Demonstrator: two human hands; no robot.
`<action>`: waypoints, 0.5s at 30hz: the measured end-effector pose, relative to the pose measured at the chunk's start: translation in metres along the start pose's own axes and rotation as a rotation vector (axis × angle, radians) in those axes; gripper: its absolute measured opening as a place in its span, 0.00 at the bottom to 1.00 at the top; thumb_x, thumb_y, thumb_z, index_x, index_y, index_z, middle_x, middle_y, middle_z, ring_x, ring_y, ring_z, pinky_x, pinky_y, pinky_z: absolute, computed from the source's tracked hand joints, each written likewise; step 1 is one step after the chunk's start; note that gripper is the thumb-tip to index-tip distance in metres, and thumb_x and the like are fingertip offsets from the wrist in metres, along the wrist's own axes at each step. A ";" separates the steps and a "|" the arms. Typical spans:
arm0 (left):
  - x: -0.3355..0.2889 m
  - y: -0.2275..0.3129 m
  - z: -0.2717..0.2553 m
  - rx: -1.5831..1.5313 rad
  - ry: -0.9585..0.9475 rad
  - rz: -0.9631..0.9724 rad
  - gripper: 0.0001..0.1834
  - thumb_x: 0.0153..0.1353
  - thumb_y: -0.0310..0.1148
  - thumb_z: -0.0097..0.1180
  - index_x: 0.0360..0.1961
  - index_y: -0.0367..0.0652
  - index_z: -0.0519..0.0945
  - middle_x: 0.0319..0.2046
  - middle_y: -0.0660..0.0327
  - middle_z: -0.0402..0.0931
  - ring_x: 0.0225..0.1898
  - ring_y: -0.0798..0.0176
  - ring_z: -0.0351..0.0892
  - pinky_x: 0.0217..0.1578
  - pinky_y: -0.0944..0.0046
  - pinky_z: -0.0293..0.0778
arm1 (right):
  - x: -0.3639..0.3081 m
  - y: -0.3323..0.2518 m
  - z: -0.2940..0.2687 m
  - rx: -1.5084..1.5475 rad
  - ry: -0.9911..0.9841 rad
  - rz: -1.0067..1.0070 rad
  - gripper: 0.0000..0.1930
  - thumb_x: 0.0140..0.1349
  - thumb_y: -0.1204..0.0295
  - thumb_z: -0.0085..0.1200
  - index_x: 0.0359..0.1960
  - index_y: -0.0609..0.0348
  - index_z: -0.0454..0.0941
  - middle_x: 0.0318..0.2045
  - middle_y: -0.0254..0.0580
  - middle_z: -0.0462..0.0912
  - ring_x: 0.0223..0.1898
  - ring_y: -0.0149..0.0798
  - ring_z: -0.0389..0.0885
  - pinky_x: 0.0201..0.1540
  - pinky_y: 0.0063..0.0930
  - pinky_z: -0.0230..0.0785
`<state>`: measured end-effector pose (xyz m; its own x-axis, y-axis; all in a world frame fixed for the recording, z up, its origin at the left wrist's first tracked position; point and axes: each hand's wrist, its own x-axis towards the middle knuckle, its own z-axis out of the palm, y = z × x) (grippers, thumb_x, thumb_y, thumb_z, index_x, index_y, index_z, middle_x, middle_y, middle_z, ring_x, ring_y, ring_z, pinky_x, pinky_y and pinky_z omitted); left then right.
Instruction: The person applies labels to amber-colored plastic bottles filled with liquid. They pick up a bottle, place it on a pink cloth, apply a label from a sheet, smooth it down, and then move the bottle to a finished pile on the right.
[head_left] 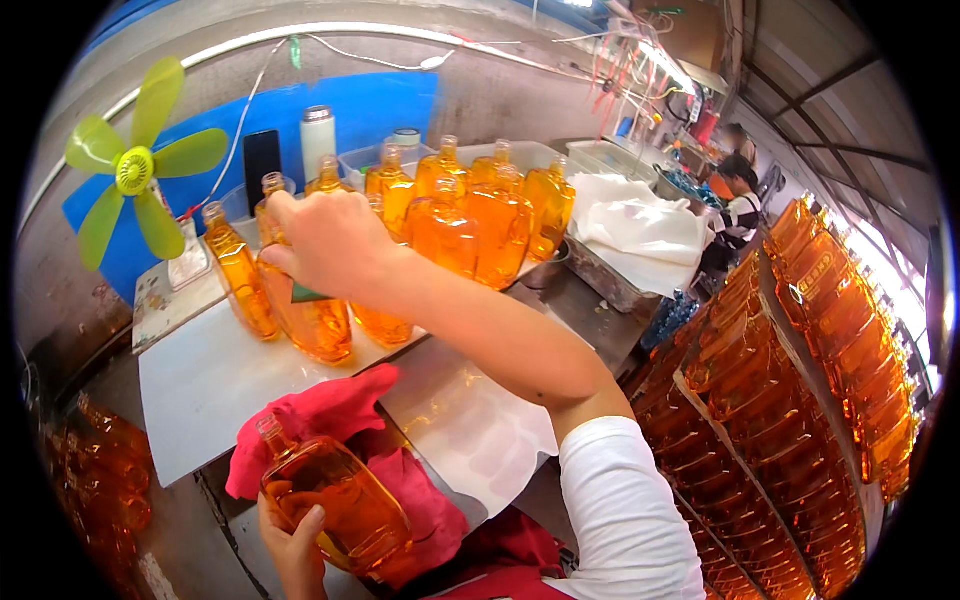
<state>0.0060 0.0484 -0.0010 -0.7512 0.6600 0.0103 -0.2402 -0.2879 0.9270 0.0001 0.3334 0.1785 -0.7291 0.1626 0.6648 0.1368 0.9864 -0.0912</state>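
My left hand point(292, 545) is closed round an amber glass bottle point(345, 505) that it holds tilted at the near left. A red cloth point(330, 405) lies behind and beside this bottle. My right arm reaches across to the left, and my right hand point(335, 240) is closed in front of an amber bottle point(318, 325) on the white board point(190, 400). A small dark green piece point(305, 292) shows under its palm; what the fingers grip is hidden. Another amber bottle point(240, 270) stands to the left, and several more point(440, 235) are grouped to the right of the hand.
A green-bladed fan point(135, 170) stands far left, near a pale flask point(318, 140) and a dark phone-like slab point(262, 165). White sheets point(640, 225) lie at the back right. Amber bottles fill tall stacks point(760, 420) on my right. A person point(740, 205) sits farther back.
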 end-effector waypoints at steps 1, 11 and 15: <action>0.003 -0.004 0.002 0.032 0.029 -0.070 0.31 0.53 0.25 0.61 0.58 0.36 0.64 0.40 0.54 0.76 0.37 0.62 0.81 0.34 0.66 0.79 | -0.012 -0.001 -0.006 0.060 0.019 -0.012 0.14 0.55 0.59 0.60 0.32 0.55 0.77 0.21 0.49 0.81 0.28 0.52 0.82 0.33 0.43 0.74; 0.015 -0.029 -0.002 0.065 0.111 -0.116 0.25 0.60 0.26 0.58 0.58 0.36 0.67 0.45 0.56 0.76 0.39 0.63 0.80 0.37 0.65 0.81 | -0.260 0.044 -0.064 0.403 -0.286 0.550 0.08 0.58 0.69 0.63 0.33 0.61 0.82 0.23 0.40 0.82 0.24 0.30 0.80 0.30 0.25 0.72; 0.012 -0.026 0.005 0.082 0.153 -0.128 0.22 0.61 0.29 0.60 0.54 0.39 0.68 0.41 0.58 0.77 0.36 0.62 0.82 0.34 0.65 0.79 | -0.336 0.012 -0.073 0.432 -0.491 0.704 0.08 0.56 0.70 0.64 0.33 0.62 0.82 0.26 0.36 0.83 0.23 0.25 0.77 0.27 0.19 0.67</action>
<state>0.0066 0.0678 -0.0234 -0.8037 0.5730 -0.1606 -0.2933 -0.1467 0.9447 0.2960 0.2891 0.0083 -0.7873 0.6162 -0.0227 0.4630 0.5665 -0.6817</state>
